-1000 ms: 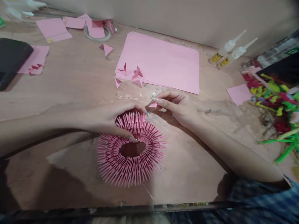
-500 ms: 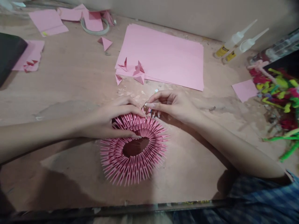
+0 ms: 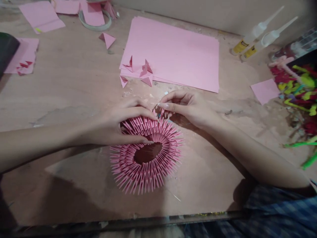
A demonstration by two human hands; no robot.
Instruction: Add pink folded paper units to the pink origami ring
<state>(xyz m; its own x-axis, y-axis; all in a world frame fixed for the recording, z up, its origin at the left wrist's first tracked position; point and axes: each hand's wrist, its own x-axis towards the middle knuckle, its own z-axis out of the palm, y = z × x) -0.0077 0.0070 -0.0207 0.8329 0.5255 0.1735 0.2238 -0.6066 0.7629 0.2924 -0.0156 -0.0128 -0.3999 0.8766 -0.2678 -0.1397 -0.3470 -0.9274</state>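
Observation:
A ring of folded pink paper pieces, spiky all round with a hole in the middle, lies on the wooden table. My left hand rests on its far left rim, thumb at the inner edge, fingers over the top. My right hand pinches a small folded pink paper piece at the ring's far rim, right beside my left fingertips.
A stack of pink sheets lies beyond the hands, with several folded triangles at its near left corner. Two glue bottles lie at the back right, colourful pipe cleaners at the right edge, and paper scraps at the far left.
My right hand brought the small pink piece from the table down to the ring's far rim, next to my left fingers. The view has shifted slightly, so everything sits higher in the picture.

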